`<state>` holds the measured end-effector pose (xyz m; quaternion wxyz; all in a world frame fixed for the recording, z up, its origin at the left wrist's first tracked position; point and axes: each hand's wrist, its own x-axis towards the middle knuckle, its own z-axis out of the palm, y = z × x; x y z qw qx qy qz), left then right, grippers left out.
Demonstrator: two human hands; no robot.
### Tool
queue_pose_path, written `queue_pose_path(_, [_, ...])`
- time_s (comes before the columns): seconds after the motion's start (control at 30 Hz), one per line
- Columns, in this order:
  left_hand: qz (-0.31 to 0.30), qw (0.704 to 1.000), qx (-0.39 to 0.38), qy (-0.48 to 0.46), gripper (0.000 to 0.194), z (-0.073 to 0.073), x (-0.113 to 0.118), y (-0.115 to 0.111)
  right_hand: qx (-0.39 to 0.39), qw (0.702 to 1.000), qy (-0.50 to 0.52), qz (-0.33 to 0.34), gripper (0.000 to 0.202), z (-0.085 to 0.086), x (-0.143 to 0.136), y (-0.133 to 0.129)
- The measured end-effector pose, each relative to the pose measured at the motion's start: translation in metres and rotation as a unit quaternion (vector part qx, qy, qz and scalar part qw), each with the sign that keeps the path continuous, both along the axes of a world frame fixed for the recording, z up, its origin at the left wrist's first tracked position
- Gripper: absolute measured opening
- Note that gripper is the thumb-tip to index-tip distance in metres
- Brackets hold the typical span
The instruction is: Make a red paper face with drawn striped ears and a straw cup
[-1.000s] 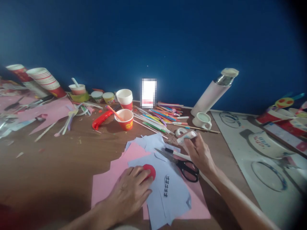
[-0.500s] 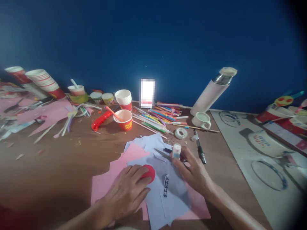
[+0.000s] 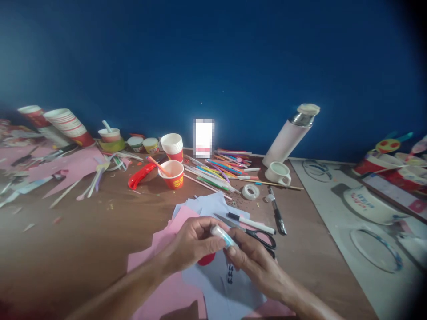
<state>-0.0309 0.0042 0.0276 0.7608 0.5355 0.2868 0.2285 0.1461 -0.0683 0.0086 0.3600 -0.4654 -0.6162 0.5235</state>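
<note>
A small glue stick (image 3: 225, 237) with a clear cap is between both hands. My left hand (image 3: 196, 242) grips its capped end, and my right hand (image 3: 253, 258) holds its lower end. Below them a red round piece (image 3: 206, 259) lies on blue-grey paper (image 3: 220, 284), partly hidden by my left hand. A strip with black marks (image 3: 230, 274) is on the same paper. Pink paper (image 3: 156, 262) spreads underneath. Black-handled scissors (image 3: 263, 238) and a white marker with black ends (image 3: 253, 222) lie just beyond my right hand.
Behind the paper stand a red cup (image 3: 171, 175), a red stapler-like tool (image 3: 143, 174), scattered coloured sticks (image 3: 216, 171), a tape roll (image 3: 250, 192), a black pen (image 3: 278, 213), a white mug (image 3: 278, 172) and a tilted flask (image 3: 287, 138). Stacked cups (image 3: 68, 124) lean at the left.
My left hand has left the red piece, moved up and right, and taken hold of the glue stick's capped end. The glue stick has moved left and tilted. The view has shifted slightly.
</note>
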Motion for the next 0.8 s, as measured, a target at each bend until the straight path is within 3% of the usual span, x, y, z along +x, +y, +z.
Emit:
queue_pose_path(0.1, [0.069,0.997,0.021,0.023,0.031,-0.002,0.001,0.002,0.061,0.991,-0.112,-0.039,0.019,-0.005,0.002,0.001])
queue_pose_path(0.2, [0.1,0.994,0.02,0.04,0.034,-0.007,0.001,0.003,0.156,0.957,-0.234,-0.07,0.015,-0.011,0.004,0.002])
queue_pose_path(0.3, [0.115,0.993,0.016,0.021,0.036,-0.013,0.003,0.001,0.192,0.944,-0.253,-0.087,0.019,-0.013,0.004,0.001])
queue_pose_path(0.37, [0.115,0.993,0.02,-0.003,0.035,-0.016,0.004,-0.001,0.125,0.975,-0.17,-0.077,0.028,-0.01,0.003,0.0])
queue_pose_path(0.43, [0.106,0.994,0.021,-0.02,0.035,-0.017,0.005,-0.002,-0.003,0.999,-0.015,-0.046,0.04,-0.009,0.0,0.0])
queue_pose_path(0.53, [0.09,0.995,0.021,-0.026,0.035,-0.017,0.005,-0.003,-0.198,0.96,0.198,0.005,0.052,-0.012,-0.003,0.001])
queue_pose_path(0.6, [0.091,0.995,0.021,-0.026,0.036,-0.019,0.005,-0.003,-0.237,0.947,0.217,0.007,0.056,-0.016,-0.002,0.001])
queue_pose_path(0.63, [0.097,0.995,0.02,-0.027,0.036,-0.02,0.004,-0.003,-0.214,0.96,0.178,-0.013,0.057,-0.017,-0.001,0.002])
queue_pose_path(0.7, [0.113,0.993,0.012,-0.027,0.036,-0.024,0.005,-0.003,-0.093,0.993,0.04,-0.063,0.055,-0.018,0.003,0.002])
queue_pose_path(0.73, [0.12,0.992,0.006,-0.025,0.036,-0.025,0.005,-0.004,-0.016,0.996,-0.038,-0.082,0.05,-0.018,0.006,0.002])
queue_pose_path(0.8, [0.132,0.991,-0.004,-0.017,0.035,-0.027,0.006,-0.004,0.111,0.974,-0.162,-0.11,0.038,-0.017,0.009,0.001])
